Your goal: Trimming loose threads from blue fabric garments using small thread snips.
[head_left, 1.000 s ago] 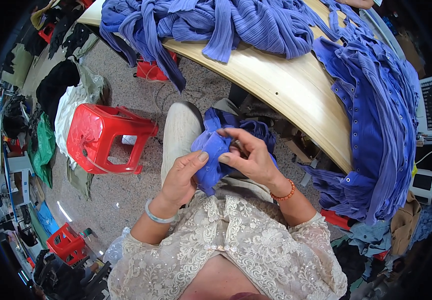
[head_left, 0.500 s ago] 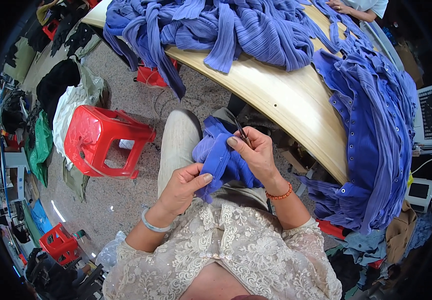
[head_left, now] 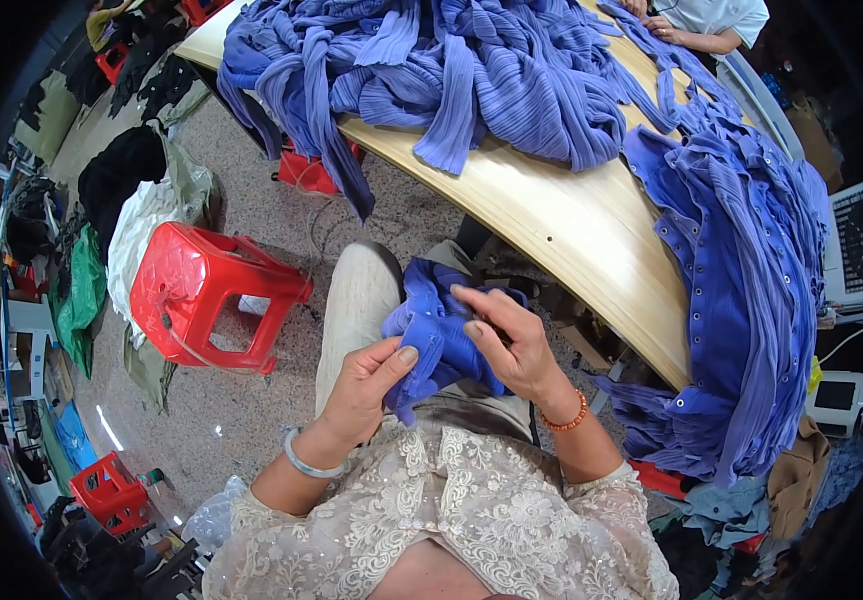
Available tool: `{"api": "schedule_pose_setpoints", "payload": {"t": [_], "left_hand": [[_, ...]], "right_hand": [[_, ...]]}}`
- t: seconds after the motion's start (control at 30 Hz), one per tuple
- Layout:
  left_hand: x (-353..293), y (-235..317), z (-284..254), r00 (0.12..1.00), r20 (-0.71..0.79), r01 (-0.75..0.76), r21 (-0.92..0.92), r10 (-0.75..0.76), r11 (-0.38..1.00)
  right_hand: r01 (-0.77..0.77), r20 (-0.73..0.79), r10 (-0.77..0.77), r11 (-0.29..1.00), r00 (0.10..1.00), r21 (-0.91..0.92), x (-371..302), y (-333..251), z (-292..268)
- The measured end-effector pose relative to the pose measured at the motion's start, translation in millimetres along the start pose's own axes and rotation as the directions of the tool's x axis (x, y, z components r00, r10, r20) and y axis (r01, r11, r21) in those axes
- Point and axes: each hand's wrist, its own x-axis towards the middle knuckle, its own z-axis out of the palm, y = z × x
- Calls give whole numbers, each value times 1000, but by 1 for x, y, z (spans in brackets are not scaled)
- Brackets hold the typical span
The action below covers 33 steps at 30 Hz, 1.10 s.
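A blue-purple garment piece [head_left: 420, 340] lies bunched over my lap, with its smooth folded band turned up. My left hand [head_left: 364, 385] is closed on the band's near end, thumb on top. Just right of the cloth is my right hand [head_left: 514, 350], its thumb and index finger apart and pointing toward the band. The other fingers of that hand curl under, so whatever they hold is hidden. No scissors blades show clearly now.
A pale wooden table [head_left: 592, 260] curves across ahead, heaped with ribbed purple garments [head_left: 542, 100]. More purple cloth with metal eyelets [head_left: 742, 270] hangs at its right end. Red stools [head_left: 177, 285] stand left. Beyond the table is another person's hand [head_left: 664, 28].
My right thumb and index finger have come off the band and opened. The dark scissors in that hand have dropped from sight. The cloth has slackened; my left hand keeps its pinch.
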Motion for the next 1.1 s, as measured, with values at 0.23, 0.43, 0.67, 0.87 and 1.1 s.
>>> {"api": "schedule_pose_setpoints", "payload": {"t": [0.23, 0.43, 0.67, 0.87, 1.1], "left_hand": [[0, 5, 4, 997, 34, -65, 47, 64, 997], [0, 8, 2, 995, 56, -92, 183, 83, 979], [2, 6, -3, 997, 62, -48, 199, 37, 979], [5, 1, -3, 998, 48, -43, 133, 37, 990], [6, 3, -4, 999, 40, -32, 135, 26, 990]], "right_hand": [[117, 57, -118, 993, 991, 31, -7, -5, 3], [108, 106, -106, 994, 989, -20, -4, -5, 1], [88, 72, -94, 993, 993, 82, -6, -3, -2], [63, 47, -67, 995, 997, 82, -8, -2, 3], [191, 80, -178, 958, 981, -215, -6, -8, 0]]}}
